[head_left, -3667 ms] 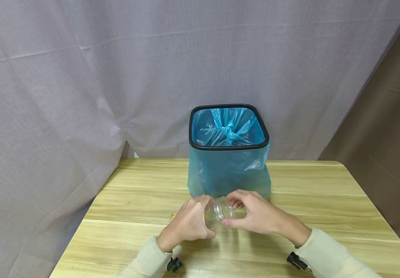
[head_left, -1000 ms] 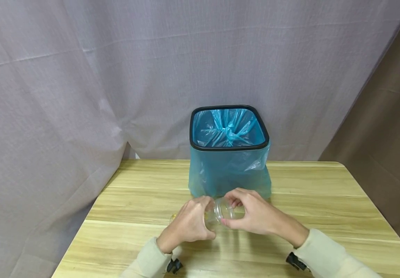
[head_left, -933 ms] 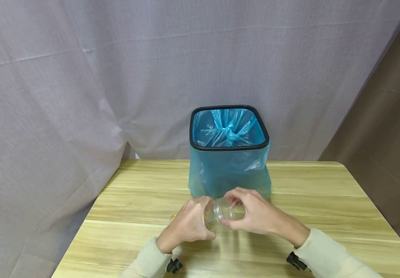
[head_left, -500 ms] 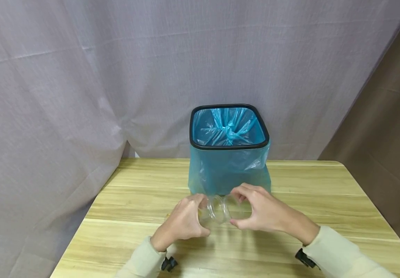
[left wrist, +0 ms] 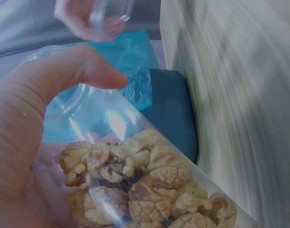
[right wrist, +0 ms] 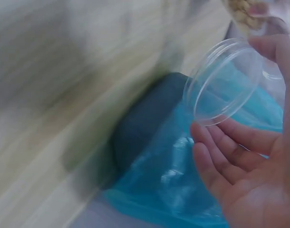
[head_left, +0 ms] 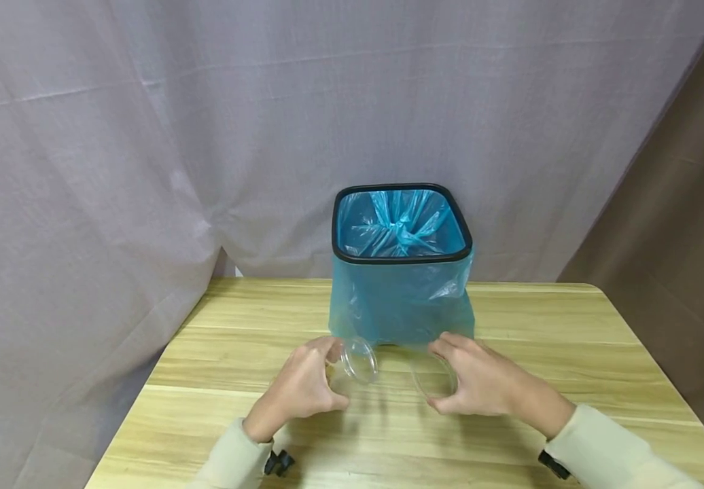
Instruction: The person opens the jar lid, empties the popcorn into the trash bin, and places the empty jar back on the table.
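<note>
In the head view my left hand (head_left: 301,382) grips a clear jar (head_left: 359,360), which lies tilted with its uncovered mouth toward the right. Shelled walnuts (left wrist: 149,190) fill the lower part of the jar in the left wrist view, and my thumb lies across its wall near the neck. My right hand (head_left: 488,382) holds a clear round lid (right wrist: 226,88) by its edge between thumb and fingertips. A gap separates lid and jar. Both hands are above the table, in front of the bin.
A bin with a black rim (head_left: 402,259) and a blue bag liner (head_left: 401,299) stands at the back middle of the wooden table (head_left: 254,319). Behind it hangs a grey curtain (head_left: 278,136); a brown cloth (head_left: 682,272) hangs at the right.
The lid has come off the jar's mouth. My left hand has moved left with the jar, and my right hand has moved right with the lid. The bin stays in place.
</note>
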{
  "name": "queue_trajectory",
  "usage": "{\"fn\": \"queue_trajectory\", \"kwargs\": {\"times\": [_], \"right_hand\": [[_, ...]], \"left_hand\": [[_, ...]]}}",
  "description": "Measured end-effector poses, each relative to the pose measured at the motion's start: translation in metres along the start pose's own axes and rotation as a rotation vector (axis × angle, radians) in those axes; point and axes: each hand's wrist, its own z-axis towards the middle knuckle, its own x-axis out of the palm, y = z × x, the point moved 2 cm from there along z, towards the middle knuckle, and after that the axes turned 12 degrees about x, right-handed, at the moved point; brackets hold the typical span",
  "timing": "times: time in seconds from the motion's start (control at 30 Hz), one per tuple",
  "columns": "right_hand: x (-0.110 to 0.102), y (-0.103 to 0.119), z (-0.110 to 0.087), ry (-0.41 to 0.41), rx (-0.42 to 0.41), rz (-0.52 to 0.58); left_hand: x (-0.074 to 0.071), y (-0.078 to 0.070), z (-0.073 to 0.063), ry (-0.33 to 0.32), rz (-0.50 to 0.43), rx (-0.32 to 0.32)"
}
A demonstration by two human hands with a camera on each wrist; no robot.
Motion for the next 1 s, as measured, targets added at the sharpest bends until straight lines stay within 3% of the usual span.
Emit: {"fn": "queue_trajectory", "kwargs": {"times": [0.17,0.47,0.8,1.0], "right_hand": [[0.016,-0.007,-0.007,0.050,0.023,-0.061],[0.040,-0.017,-0.015,0.178,0.076,-0.052],[0.058,-0.024,-0.022,0.136,0.048,-0.112],[0.065,-0.027,-0.022,0.160,0.030,-0.108]], "left_hand": [[-0.005,0.006,-0.006,-0.022,-0.010,-0.010],[-0.014,0.014,-0.017,-0.050,0.003,-0.038],[-0.017,0.020,-0.023,-0.053,0.009,-0.064],[-0.021,0.027,-0.029,-0.049,0.015,-0.078]]}}
